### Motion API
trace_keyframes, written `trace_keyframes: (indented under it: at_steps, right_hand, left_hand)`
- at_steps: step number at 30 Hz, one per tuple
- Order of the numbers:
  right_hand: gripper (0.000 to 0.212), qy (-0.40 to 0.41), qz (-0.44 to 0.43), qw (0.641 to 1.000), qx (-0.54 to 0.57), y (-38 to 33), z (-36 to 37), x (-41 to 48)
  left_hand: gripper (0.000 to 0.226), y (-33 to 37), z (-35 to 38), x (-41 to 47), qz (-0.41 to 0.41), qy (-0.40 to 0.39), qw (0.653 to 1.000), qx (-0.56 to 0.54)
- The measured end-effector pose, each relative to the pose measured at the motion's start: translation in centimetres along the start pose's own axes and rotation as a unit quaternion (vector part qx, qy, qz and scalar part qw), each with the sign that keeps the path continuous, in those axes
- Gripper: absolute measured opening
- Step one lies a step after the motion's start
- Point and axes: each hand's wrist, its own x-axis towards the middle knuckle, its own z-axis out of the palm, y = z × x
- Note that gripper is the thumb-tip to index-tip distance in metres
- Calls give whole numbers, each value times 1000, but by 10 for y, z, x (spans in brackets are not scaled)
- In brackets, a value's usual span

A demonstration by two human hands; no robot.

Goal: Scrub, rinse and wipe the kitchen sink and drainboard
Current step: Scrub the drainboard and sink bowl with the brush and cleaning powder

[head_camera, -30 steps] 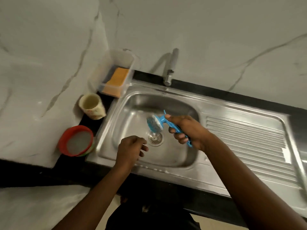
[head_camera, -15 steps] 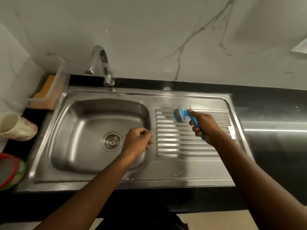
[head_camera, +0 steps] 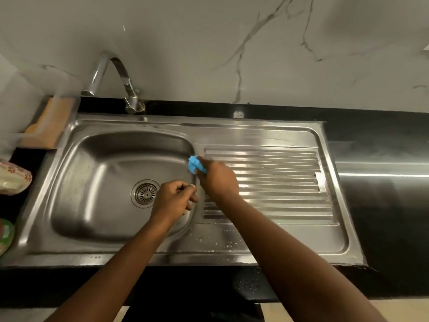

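A steel sink (head_camera: 92, 173) fills the left of the counter, its round drain (head_camera: 145, 194) near the middle. The ribbed drainboard (head_camera: 278, 182) lies to its right. My right hand (head_camera: 217, 177) grips a blue scrub brush (head_camera: 194, 164), whose head is down on the strip between basin and drainboard; most of the handle is hidden in my fist. My left hand (head_camera: 174, 199) hovers over the basin's right side with fingers curled, holding nothing I can see. Soap flecks dot the front rim (head_camera: 216, 242).
A curved tap (head_camera: 116, 75) rises behind the basin. At the left stand a clear box with an orange sponge (head_camera: 46, 123), a patterned cup (head_camera: 14, 180) and a green-rimmed dish (head_camera: 5, 233). Black countertop (head_camera: 383, 205) runs right of the drainboard.
My right hand carried the brush from over the drain out to the drainboard, then back left to the basin's right rim. The left hand stayed curled over the basin.
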Motion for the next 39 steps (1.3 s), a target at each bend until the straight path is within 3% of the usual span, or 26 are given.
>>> trace_keyframes:
  at_steps: [7,10,14,18,22,30,34,39]
  right_hand:
    - [36,128,194,971,48,134,-83,-18]
    - [38,161,269,948,62,139,-91,-13]
    - [25,111,196,965,132,60,-37,-8]
    - [45,52,102,988,102,-11,6,3]
    - [45,69,123,985,99,30,-16,-9]
    - [35,188,284,937,82,190,-120,-36]
    - [29,196,303,926,115,176,-108,-25]
    - [30,124,189,961,156,95,-45,-14]
  left_hand:
    - [20,-5,2,-1,-11,-12,1000,-25]
    - [20,-6,3,-4,-14,-10,999,-35]
    - [20,-4,4,-7,-11,-16,999,-40]
    - [21,0,7,-7,-3,-13,1000,-15]
    - [20,-3,8,-4,-12,-5,999,-30]
    - [18,-4,27,-8,-6,-30,998,-57]
    - [16,-6,32,-10,-2,-35,998,-59]
    - [17,4,46,-8,0,-43,998,-41]
